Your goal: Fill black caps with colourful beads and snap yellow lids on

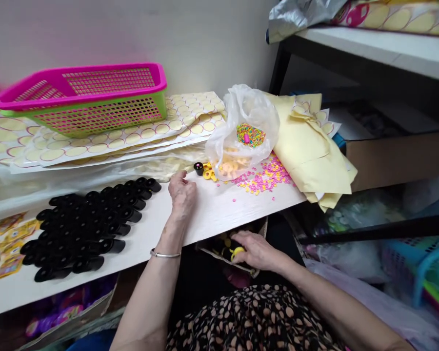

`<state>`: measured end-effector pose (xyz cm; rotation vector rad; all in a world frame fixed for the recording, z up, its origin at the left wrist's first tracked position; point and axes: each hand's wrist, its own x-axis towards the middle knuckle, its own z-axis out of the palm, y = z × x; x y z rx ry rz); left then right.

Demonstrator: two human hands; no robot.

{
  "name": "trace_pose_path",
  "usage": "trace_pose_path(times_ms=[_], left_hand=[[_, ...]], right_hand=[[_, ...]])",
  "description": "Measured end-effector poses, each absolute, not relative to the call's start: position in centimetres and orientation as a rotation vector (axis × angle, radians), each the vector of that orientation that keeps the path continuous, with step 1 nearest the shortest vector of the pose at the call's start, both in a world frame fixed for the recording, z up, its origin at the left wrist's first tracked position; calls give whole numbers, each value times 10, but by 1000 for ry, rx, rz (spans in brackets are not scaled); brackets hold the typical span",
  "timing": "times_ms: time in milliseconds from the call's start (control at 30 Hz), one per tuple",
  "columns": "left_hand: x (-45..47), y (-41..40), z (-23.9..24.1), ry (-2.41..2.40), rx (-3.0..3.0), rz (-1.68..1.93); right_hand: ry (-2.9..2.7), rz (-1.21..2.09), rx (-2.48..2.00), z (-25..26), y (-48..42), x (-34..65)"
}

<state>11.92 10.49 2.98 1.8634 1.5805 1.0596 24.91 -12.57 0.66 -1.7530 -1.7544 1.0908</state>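
My left hand (pixel 182 193) rests on the white table (pixel 219 209), fingers curled, close to a single black cap (pixel 198 168) and some yellow rings (pixel 208 173). I cannot see anything in it. My right hand (pixel 255 250) is below the table edge, in an open box (pixel 219 251) on my lap, fingers closed around a small black piece with a yellow ring (pixel 237 252). To the left lies a dense group of several black caps (pixel 91 222) laid on their sides in rows.
A clear plastic bag (pixel 247 129) holds multicoloured beads and yellow parts; pink and yellow beads (pixel 265 178) are scattered beside it. A pink-and-green basket (pixel 88 97) sits on sticker sheets (pixel 131 136). Yellow paper (pixel 310 151), a cardboard box (pixel 398 156) and a shelf (pixel 380 48) are to the right.
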Motion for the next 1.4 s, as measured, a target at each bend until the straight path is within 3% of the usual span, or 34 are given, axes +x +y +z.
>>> trace_pose_path(times_ms=[100, 367, 633, 900, 1067, 1400], left_hand=[[129, 125, 29, 1521, 1935, 1044], [149, 136, 29, 1460, 1940, 1098], [116, 105, 32, 1411, 1674, 1034], [95, 40, 27, 1233, 1470, 945], [100, 25, 21, 1211, 1633, 942], [98, 23, 21, 1204, 1945, 937]], right_hand=[[-1940, 970, -1725, 26, -124, 258], [-1425, 179, -2099, 45, -86, 306], [-1859, 200, -2046, 45, -47, 280], [-1885, 221, -2172, 42, -35, 273], [-1777, 351, -2098, 48, -34, 284], [-1826, 187, -2250, 59, 33, 238]])
